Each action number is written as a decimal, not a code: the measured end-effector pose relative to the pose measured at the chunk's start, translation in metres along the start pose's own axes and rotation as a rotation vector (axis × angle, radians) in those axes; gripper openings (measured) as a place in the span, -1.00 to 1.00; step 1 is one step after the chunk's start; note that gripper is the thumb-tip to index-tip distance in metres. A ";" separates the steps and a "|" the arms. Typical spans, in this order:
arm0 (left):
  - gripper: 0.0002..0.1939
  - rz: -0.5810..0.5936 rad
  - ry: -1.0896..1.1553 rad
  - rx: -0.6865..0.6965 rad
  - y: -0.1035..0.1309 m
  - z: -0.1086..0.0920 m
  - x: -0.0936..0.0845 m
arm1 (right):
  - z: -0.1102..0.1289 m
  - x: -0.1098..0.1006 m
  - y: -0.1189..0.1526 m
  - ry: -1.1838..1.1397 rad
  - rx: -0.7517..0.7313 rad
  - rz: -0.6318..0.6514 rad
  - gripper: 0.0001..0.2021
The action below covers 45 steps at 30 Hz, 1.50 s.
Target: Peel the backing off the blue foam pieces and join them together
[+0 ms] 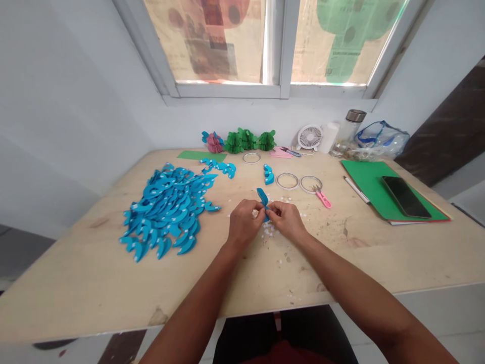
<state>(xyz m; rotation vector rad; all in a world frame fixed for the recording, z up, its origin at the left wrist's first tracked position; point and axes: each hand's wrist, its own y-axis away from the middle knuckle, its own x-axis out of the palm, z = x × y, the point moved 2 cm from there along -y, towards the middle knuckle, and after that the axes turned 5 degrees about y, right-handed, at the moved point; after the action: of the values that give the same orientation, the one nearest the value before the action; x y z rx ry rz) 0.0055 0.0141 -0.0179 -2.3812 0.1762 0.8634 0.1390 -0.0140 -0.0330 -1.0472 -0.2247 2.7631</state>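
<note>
A blue curved paper piece [262, 196] is pinched between both hands above the middle of the table. My left hand [245, 218] is closed on its left side, fingertips and thumb together. From the right, my right hand [287, 218] grips the same piece, its fingertips almost meeting the left ones. Small white paper scraps [269, 230] lie scattered beneath and around the hands. To the left spreads a large pile of blue paper pieces [166, 207] with white squares on them. Another blue paper piece [269, 174] rests just beyond the hands.
Tape rolls [287, 175] and pink-handled snips [323, 197] lie right of the hands. Green paper sheets [364, 177] carry a phone [405, 196], with a pen [356, 189] alongside. Along the wall stand green paper shapes [247, 139], a small fan [309, 137] and a bottle [346, 134].
</note>
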 end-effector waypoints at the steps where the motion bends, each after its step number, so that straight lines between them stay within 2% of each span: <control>1: -0.89 0.009 0.006 -0.015 0.000 0.001 0.000 | 0.000 0.000 0.000 -0.006 0.002 0.002 -0.86; 9: -0.91 0.053 0.235 -0.195 -0.005 0.006 -0.002 | -0.004 0.002 -0.004 -0.168 0.052 0.013 -0.86; 16: -0.91 -0.011 0.537 -0.430 -0.006 0.006 -0.007 | -0.006 0.003 -0.006 -0.478 0.151 0.026 -0.83; 20: -0.92 -0.023 0.542 -0.415 -0.007 0.011 -0.007 | -0.007 0.002 -0.007 -0.565 0.213 -0.014 -0.81; 26: -0.84 0.125 0.400 -0.348 -0.008 0.015 -0.003 | -0.008 0.000 -0.008 -0.619 0.249 -0.040 -0.78; 30: -0.78 0.138 0.326 -0.344 -0.008 0.015 -0.003 | -0.008 -0.001 -0.007 -0.629 0.249 -0.053 -0.75; 33: -0.87 0.110 0.448 -0.389 -0.007 0.014 -0.004 | -0.008 -0.001 -0.007 -0.627 0.250 -0.055 -0.73; 38: -0.73 0.199 0.731 -0.549 -0.005 0.015 0.002 | -0.007 -0.002 -0.007 -0.614 0.236 -0.037 -0.71; 41: -0.69 0.261 0.811 -0.573 -0.004 0.015 0.007 | -0.006 -0.002 -0.007 -0.627 0.214 -0.033 -0.73; 45: -0.64 0.230 0.882 -0.610 -0.004 0.018 0.009 | -0.007 0.002 -0.007 -0.665 0.209 -0.013 -0.73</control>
<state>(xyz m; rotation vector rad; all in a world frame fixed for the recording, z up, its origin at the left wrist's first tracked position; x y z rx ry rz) 0.0045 0.0281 -0.0327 -3.2210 0.6079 -0.1531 0.1430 -0.0065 -0.0375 -0.0544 -0.0212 2.9390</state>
